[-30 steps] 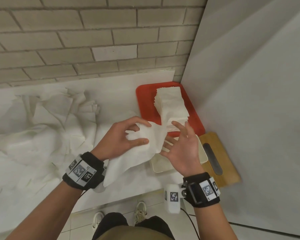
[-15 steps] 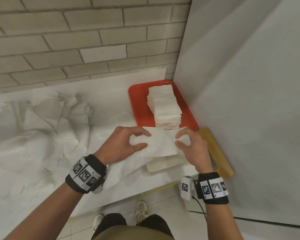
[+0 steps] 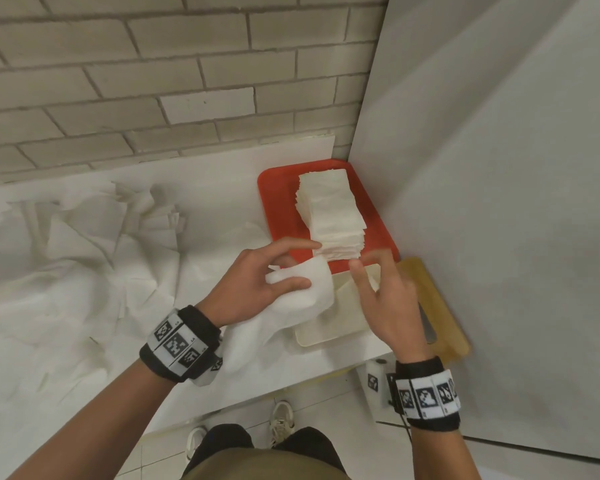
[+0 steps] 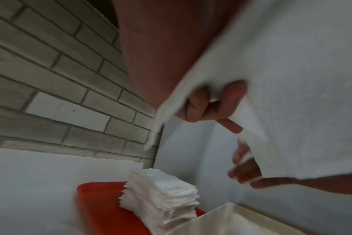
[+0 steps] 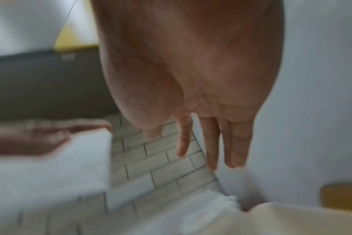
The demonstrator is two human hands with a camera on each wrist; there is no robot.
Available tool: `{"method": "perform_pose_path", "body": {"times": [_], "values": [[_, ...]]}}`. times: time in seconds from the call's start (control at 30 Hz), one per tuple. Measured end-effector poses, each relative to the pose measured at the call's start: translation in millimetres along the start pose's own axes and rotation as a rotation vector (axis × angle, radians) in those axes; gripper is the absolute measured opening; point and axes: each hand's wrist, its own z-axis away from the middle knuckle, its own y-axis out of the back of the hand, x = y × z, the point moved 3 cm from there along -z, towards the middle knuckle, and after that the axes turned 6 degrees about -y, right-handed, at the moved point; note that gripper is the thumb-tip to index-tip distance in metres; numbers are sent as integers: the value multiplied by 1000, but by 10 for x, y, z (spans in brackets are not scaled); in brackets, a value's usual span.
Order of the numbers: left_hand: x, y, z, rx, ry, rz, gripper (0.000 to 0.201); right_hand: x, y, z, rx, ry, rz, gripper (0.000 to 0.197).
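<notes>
1. Right grip [image 3: 385, 299]: we note it has let go of the napkin [image 3: 309, 292]; its fingers are straight and empty.
2. Left grip [image 3: 257, 289]: it alone pinches the napkin, above the bench, just short of the stack [image 3: 333, 209].
3. We judge the fold unfinished; a re-grasp seems due.
</notes>
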Motion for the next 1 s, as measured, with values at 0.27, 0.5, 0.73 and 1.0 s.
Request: {"method": "perform_pose_path", "body": {"times": [0.27,0.5,0.73,1.0], "values": [[-87,-323,-261,-116,-2,21,76,-97,58,-28,-52,-77,-337,37],[-743,-536,-135,-116,114,-236,59,597,-124,-191,72,-24,252,22],[-1341,-201,-104,246,157,-515,15,788,-475,-251,-27,-44,627,30],[-2384,533,55,236,719,-718,75,675,-486,-257,-40,-71,682,33]]}}
